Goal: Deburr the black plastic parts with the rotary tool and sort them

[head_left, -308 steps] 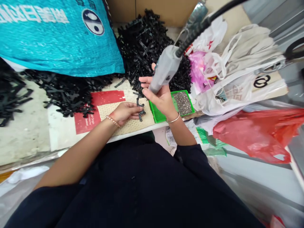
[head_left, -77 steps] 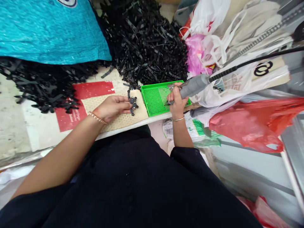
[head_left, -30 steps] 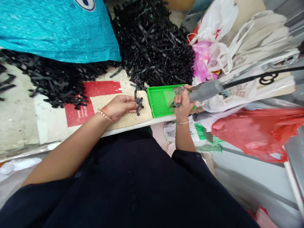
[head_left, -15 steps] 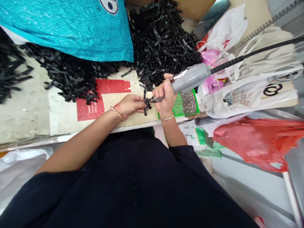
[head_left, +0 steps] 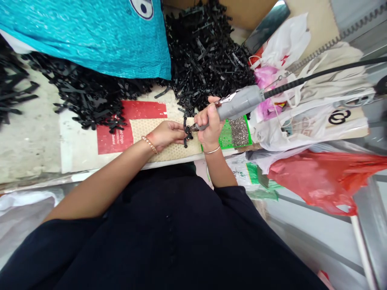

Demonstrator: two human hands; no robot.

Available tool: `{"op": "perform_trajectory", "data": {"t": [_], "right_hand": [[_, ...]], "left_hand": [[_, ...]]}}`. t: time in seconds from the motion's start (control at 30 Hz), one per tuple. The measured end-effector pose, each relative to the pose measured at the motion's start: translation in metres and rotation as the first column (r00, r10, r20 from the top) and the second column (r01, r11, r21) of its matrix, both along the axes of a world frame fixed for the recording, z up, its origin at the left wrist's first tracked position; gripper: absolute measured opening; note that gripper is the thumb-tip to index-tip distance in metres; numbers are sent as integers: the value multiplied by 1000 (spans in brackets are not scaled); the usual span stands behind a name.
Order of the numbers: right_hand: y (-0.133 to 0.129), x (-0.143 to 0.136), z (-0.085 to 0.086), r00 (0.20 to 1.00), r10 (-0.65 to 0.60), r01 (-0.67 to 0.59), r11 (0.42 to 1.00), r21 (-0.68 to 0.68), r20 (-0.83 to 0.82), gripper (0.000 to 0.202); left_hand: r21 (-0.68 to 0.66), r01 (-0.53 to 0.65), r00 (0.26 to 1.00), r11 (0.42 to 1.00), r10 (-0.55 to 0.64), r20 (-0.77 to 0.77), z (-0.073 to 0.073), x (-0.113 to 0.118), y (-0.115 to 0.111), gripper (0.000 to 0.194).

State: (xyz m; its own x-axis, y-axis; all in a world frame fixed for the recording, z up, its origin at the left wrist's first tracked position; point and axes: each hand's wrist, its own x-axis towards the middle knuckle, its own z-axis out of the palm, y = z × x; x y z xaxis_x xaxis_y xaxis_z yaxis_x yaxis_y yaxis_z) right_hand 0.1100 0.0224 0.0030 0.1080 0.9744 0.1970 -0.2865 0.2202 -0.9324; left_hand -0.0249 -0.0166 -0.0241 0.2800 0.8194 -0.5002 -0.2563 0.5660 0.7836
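My left hand is closed on a small black plastic part, pinching it at its left side over the honeycomb-patterned mat. Thin arms of this part stick out above and below my fingertips. My right hand wraps around a grey electric screwdriver, which is tilted with its cable end up to the right. The screwdriver's tip meets the middle of the black part; whether a screw sits there is too small to tell. Just right of my right hand is a green tray holding many small metal screws.
Heaps of black plastic parts lie behind my hands and to the left. A blue bag covers some of them. Plastic bags hang at the right, below the screwdriver's black cable. The table's front edge runs close to my body.
The view has shifted slightly. Both hands, the black part and the screwdriver keep nearly the same places, with the tip still at the part.
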Motion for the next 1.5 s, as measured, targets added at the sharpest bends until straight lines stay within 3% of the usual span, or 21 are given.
{"op": "perform_trajectory", "data": {"t": [0.47,0.8,1.3,1.5], "right_hand": [[-3,1,-3,992,-58,55,998,32,110,53],[-4,0,-1,993,-69,68,998,9,99,54],[-5,3,-9,989,-64,61,998,30,133,57],[-4,1,-9,999,5,-9,998,62,51,56]], "left_hand": [[-13,-7,1000,1000,7,-17,1,0,0,21],[-30,-17,1000,999,16,-14,3,0,0,18],[-11,-9,1000,1000,9,-15,-1,-1,1,18],[-32,-10,1000,999,9,-29,2,-1,0,19]]}}
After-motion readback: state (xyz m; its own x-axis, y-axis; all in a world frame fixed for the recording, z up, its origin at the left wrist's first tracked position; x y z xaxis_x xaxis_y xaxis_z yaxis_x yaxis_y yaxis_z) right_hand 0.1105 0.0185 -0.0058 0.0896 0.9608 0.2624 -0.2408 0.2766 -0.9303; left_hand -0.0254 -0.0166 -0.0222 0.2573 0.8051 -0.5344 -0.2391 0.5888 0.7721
